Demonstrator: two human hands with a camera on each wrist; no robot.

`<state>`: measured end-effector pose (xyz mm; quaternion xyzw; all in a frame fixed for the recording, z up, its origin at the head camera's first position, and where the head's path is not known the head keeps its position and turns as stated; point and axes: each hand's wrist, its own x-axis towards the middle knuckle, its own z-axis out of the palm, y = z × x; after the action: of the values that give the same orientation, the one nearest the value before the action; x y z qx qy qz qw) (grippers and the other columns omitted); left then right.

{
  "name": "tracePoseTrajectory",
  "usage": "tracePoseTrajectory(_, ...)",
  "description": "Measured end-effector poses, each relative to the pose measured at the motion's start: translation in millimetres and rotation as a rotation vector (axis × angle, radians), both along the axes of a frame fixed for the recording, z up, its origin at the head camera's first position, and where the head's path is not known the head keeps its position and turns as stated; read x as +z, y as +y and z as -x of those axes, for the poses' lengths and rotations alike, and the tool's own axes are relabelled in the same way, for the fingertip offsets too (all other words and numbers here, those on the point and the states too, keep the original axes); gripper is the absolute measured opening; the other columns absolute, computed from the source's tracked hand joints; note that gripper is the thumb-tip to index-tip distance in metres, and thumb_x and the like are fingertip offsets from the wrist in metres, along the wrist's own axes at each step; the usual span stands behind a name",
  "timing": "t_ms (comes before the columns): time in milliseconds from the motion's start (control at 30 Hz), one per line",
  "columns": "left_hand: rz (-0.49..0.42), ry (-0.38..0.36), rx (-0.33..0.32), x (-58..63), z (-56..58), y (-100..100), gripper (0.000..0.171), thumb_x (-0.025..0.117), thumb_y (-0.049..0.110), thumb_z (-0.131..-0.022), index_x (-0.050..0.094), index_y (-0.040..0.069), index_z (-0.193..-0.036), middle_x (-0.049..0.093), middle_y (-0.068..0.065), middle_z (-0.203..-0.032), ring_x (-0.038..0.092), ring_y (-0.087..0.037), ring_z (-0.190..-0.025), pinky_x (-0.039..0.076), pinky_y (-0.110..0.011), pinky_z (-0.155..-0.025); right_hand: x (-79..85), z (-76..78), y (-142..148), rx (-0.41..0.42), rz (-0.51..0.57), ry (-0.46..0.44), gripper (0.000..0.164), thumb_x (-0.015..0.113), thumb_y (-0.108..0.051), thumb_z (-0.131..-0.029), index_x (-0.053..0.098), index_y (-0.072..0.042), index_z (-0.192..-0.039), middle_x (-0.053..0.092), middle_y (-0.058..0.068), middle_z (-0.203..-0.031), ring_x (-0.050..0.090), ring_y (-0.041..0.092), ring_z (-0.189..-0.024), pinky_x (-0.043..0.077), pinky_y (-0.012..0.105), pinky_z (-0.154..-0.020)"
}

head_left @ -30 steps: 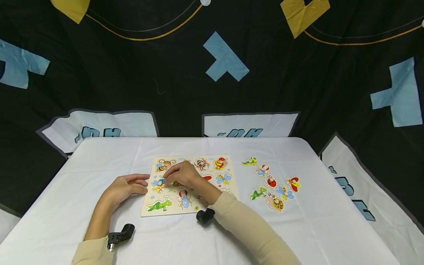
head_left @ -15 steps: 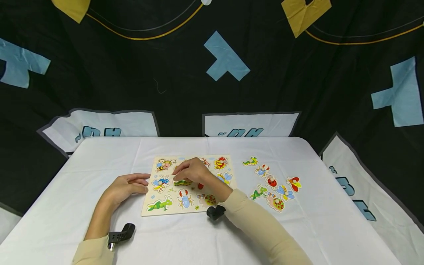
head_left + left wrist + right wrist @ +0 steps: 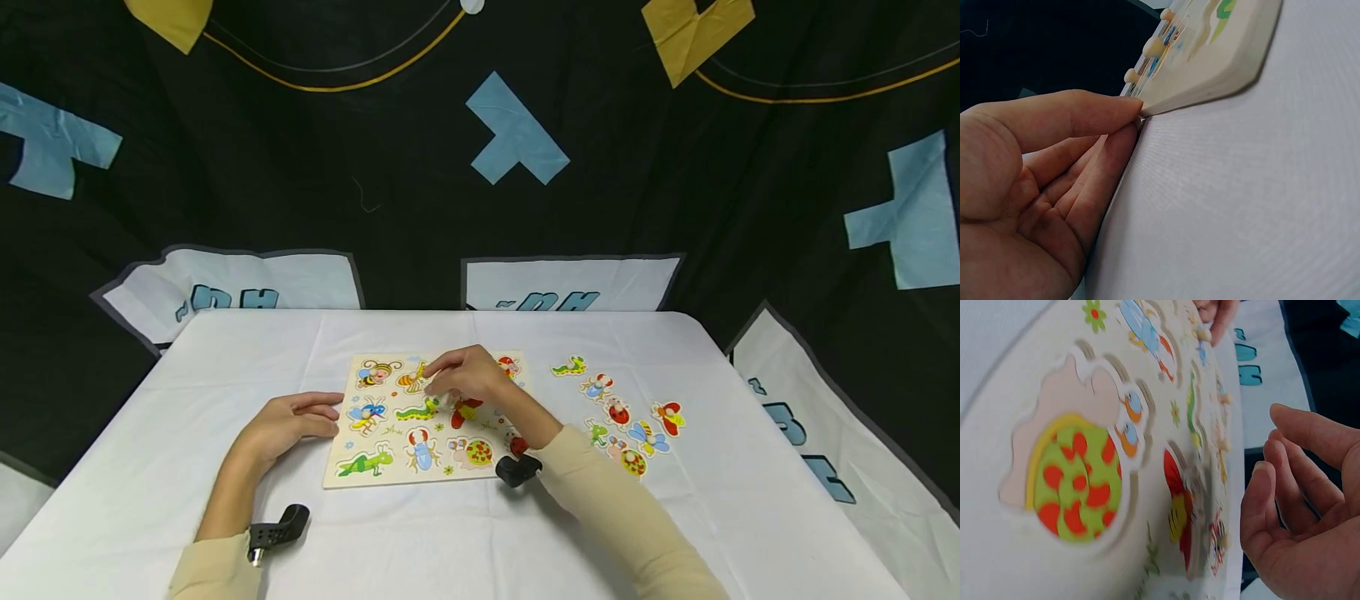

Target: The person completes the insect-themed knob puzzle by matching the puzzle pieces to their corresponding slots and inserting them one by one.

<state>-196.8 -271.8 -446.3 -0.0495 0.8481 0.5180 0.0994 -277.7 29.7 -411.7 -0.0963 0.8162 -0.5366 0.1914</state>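
Observation:
My left hand (image 3: 296,429) lies beside the left edge of a wooden peg puzzle board (image 3: 450,476), its fingertips touching that edge. In the left wrist view the tips of the left fingers (image 3: 1107,112) meet the board's side, and round knobs (image 3: 1154,47) stand up from it. Above the upper middle of the board hovers my right hand (image 3: 468,375), fingers loosely bent with nothing between them. A dragonfly piece (image 3: 366,414), a bee piece (image 3: 377,373) and a wasp piece (image 3: 412,381) show on the board. The snail slot (image 3: 1079,481) looks recessed.
Right of the board lie several loose insect pieces, among them a caterpillar (image 3: 568,367), a beetle (image 3: 597,387), a ladybug (image 3: 617,412), a red-winged bug (image 3: 668,418) and a snail (image 3: 630,460). A white cloth (image 3: 420,542) covers the table, with a dark curtain behind.
My right hand has left the dragonfly piece on the board's left and moved right across the upper middle, uncovering the wasp and caterpillar pictures. The left hand stays put.

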Motion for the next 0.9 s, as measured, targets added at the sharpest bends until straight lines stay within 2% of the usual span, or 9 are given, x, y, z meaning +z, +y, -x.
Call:
tracePoseTrajectory(233,0.013,-0.013,0.004,-0.8,1.8,-0.9,0.066,0.081,0.016,-0.082,0.058,0.004,-0.142,0.073,-0.004,-0.11,0.065,-0.006,-0.094,0.046,-0.018,-0.082,2.4,6.7,24.2,-0.03,-0.017,0.037,0.026,0.083,-0.015,-0.081,0.079,-0.01,-0.106,0.077,0.0,-0.09,0.07,0.021,-0.087,0.056,0.041,-0.085)
tracePoseTrajectory(433,0.004,-0.005,0.005,-2.5,1.3,-1.2,0.065,0.081,0.015,-0.082,0.058,0.002,-0.142,0.073,-0.004,-0.109,0.065,-0.006,-0.093,0.046,-0.017,-0.081,2.0,12.1,47.2,-0.088,-0.056,0.052,0.027,0.083,-0.017,-0.081,0.079,-0.011,-0.107,0.076,-0.001,-0.088,0.066,0.024,-0.089,0.054,0.041,-0.086)
tracePoseTrajectory(600,-0.005,-0.004,0.005,-1.9,1.6,-0.5,0.065,0.081,0.014,-0.082,0.058,0.002,-0.141,0.073,-0.004,-0.108,0.065,-0.006,-0.092,0.047,-0.017,-0.08,2.5,14.3,67.2,-0.12,-0.046,0.079,0.025,0.081,-0.013,-0.082,0.079,-0.01,-0.106,0.075,0.002,-0.086,0.066,0.027,-0.086,0.053,0.045,-0.087)
tracePoseTrajectory(900,0.001,0.001,0.007,-0.3,0.1,0.4,0.065,0.081,0.015,-0.082,0.058,0.003,-0.141,0.073,-0.004,-0.109,0.065,-0.006,-0.094,0.045,-0.017,-0.082,4.0,18.5,102.4,-0.147,-0.011,0.107,0.028,0.08,-0.009,-0.082,0.077,-0.006,-0.111,0.077,0.006,-0.095,0.068,0.013,-0.084,0.054,0.047,-0.091)
